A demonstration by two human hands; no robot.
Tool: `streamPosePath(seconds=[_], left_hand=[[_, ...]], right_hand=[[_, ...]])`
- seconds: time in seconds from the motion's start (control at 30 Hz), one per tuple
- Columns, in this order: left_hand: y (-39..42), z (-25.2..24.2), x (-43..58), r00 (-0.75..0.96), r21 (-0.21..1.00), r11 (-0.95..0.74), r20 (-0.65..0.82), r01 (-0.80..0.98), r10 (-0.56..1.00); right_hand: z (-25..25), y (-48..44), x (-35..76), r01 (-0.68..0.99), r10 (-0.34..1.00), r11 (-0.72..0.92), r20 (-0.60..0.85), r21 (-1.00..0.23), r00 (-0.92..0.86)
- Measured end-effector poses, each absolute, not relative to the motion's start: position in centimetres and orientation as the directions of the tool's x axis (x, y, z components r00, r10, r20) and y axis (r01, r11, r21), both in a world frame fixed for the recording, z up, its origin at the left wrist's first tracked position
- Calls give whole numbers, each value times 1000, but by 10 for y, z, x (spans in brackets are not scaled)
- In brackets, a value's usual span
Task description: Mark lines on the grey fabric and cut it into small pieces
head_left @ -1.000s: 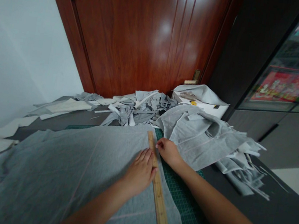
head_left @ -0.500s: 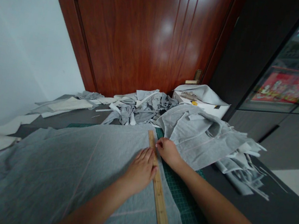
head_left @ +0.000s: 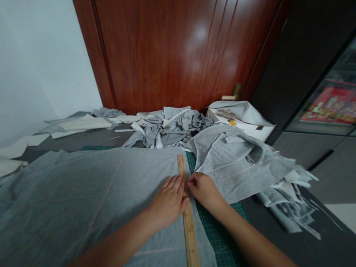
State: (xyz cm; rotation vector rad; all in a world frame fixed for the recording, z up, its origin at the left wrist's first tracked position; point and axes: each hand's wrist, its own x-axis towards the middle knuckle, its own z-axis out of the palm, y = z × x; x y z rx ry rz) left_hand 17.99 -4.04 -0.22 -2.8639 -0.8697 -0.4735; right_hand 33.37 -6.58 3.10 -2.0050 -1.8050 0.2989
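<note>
My left hand lies flat across the wooden ruler, fingers stretched out, pressing it onto the grey fabric. The ruler runs lengthwise near the fabric's right edge. Beside the ruler's right edge, my right hand is closed in a pinch; whatever is between its fingertips, if anything, is hidden. Faint pinkish lines cross the fabric. Under it a green cutting mat with a grid shows along the right side.
Cut grey pieces lie stacked to the right, with loose strips at their end. A heap of scraps sits at the back, near a white box. Pale offcuts line the left wall. A brown door stands behind.
My right hand has slid along the ruler's edge toward me, by a short way. My left hand stays in place on the ruler. The view has shifted very slightly.
</note>
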Motion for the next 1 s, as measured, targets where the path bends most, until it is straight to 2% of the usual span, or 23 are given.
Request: streamPosePath(seconds=[0.23, 0.47, 0.7, 0.8, 1.0], left_hand=[[-42, 2, 181, 797, -50, -822, 285, 567, 533], [-41, 0, 181, 798, -55, -822, 285, 567, 532], [-41, -2, 181, 791, -58, -820, 313, 569, 526], [-42, 0, 182, 786, -65, -809, 296, 584, 544], [-41, 0, 182, 790, -59, -817, 302, 573, 533]], right_hand=[[30, -87, 332, 890, 992, -27, 97, -455, 80], [30, -90, 332, 872, 990, -50, 92, -488, 108], [29, -119, 330, 842, 996, 14, 86, -539, 38], [31, -141, 328, 824, 999, 22, 53, -567, 10], [41, -170, 332, 748, 991, -6, -104, -664, -84]])
